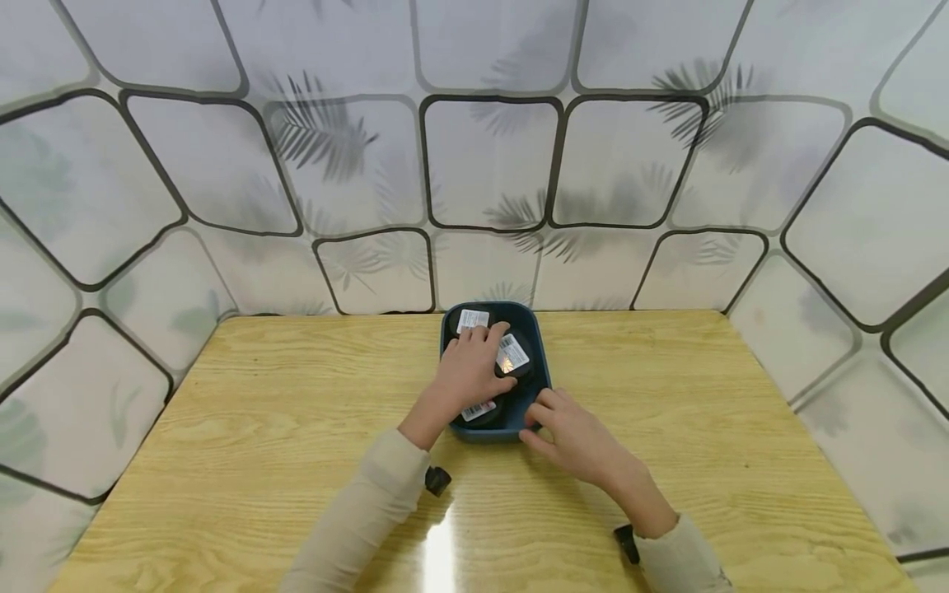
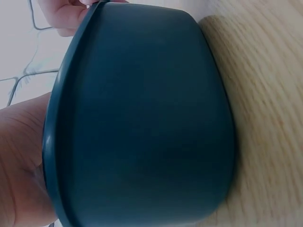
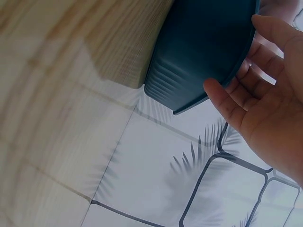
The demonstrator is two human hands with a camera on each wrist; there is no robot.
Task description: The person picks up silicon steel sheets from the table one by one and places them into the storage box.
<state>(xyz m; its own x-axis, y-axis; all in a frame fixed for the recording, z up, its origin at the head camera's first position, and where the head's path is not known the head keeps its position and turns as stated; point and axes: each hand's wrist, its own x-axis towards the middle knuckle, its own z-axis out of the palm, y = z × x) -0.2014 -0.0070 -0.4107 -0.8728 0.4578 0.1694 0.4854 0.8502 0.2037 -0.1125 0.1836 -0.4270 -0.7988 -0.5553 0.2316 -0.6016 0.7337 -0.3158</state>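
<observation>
A dark blue plastic bin (image 1: 544, 379) stands on the wooden table, holding several black round containers with white labels. My left hand (image 1: 469, 362) reaches over its left rim. The fingers and thumb span one labelled container (image 1: 525, 352) near the middle, at its opposite edges. Another container (image 1: 473, 319) lies at the back, partly under the fingers, and one more (image 1: 483, 416) shows below the wrist. In the left wrist view the bin wall hides my left fingers. My right hand (image 1: 571, 432) is at the bin's front right corner, fingers loosely bent and spread at the rim.
The wooden table (image 1: 296, 387) extends around the bin. Behind and beside it hangs a pale patterned cloth (image 1: 489, 165) with dark outlines and leaf prints. The bin stands close to the table's back edge. Small black devices (image 1: 437, 480) sit at both wrists.
</observation>
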